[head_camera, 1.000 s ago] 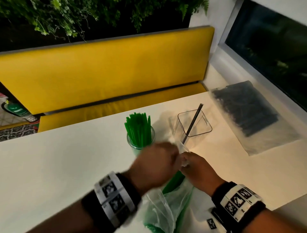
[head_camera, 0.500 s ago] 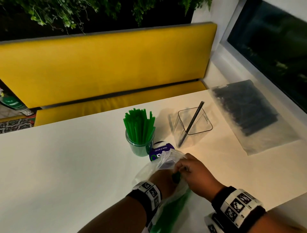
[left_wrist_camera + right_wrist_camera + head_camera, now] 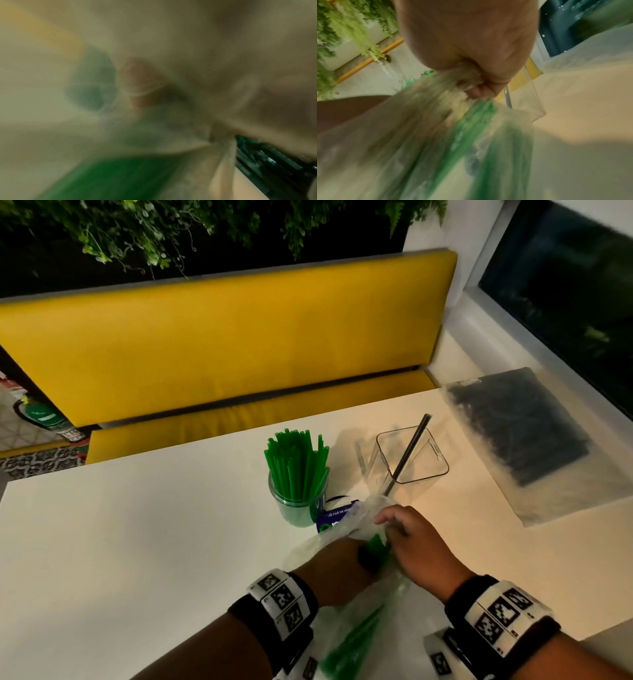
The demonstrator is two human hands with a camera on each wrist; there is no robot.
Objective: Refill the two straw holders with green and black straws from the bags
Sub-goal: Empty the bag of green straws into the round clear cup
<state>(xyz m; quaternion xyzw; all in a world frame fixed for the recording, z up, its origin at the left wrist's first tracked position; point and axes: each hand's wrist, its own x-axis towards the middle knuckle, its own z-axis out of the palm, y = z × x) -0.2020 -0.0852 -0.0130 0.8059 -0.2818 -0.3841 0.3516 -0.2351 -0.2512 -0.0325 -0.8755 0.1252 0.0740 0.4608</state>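
Change: since half a second ago the left hand (image 3: pixel 334 563) has gone further into the clear crinkled plastic bag of green straws (image 3: pixel 346 642); the right hand (image 3: pixel 416 546) keeps its pinch on the bag's mouth.
Left hand: fingers hidden inside the bag at the green bundle; whether they have closed on straws cannot be told. The left wrist view is a blur of film and green.
Right hand: fingers curled, bunching the bag's film, plain in the right wrist view (image 3: pixel 471 75).
Green bag: lies on the near part of the white worktop (image 3: pixel 137 542), its lower end cut off by the frame edge; a purple printed label (image 3: pixel 334 517) shows at its far end.
Round holder: clear round cup (image 3: pixel 296 508) packed with upright green straws (image 3: pixel 296 462), just beyond the hands.
Square holder: clear square plastic box (image 3: pixel 416 460) right of the cup, with one black straw (image 3: pixel 409 451) leaning in it.
Black bag: flat clear bag of black straws (image 3: pixel 520 433) at the far right of the worktop, apart from the holders.
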